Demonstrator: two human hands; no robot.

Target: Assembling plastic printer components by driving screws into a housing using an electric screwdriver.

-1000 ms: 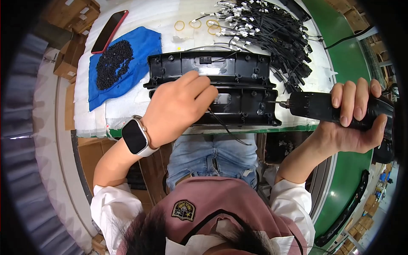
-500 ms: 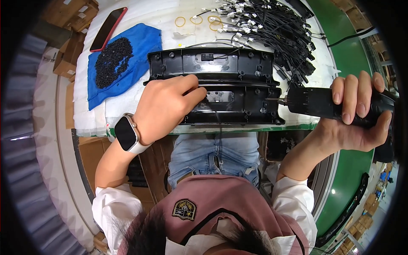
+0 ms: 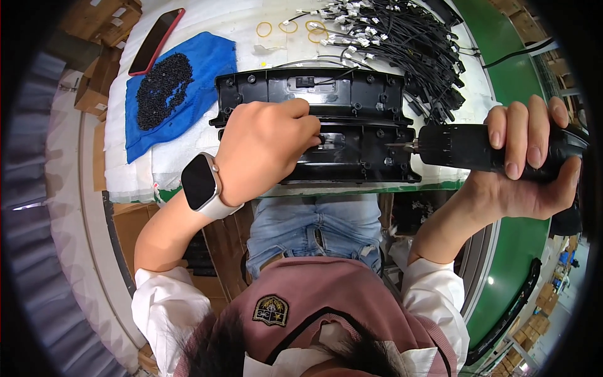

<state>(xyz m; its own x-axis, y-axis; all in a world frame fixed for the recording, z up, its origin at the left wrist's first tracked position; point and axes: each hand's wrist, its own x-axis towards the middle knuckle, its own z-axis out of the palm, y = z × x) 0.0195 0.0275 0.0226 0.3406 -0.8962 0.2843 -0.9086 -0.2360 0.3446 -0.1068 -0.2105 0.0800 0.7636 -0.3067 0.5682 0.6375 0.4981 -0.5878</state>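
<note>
Two long black plastic housings lie side by side, one behind the other, with their hollow sides up. My left hand reaches over the near housing, its fingers pinched together beside the clear window in the middle. Whatever sits between those fingertips is hidden. In my right hand is a black power screwdriver, held level. Its thin bit points left, over the right end of the near housing. Behind, the far housing has a small black connector with a cable at its window.
A blue cloth bears a heap of small black screws on the left, near a red-edged phone. Rubber bands lie at the back. Bundled black cables with white plugs fill the back right. A green surface runs along the right.
My left hand has slid right along the near housing. The dark strand seen hanging below its fingers before no longer shows. The screwdriver has shifted slightly left.
</note>
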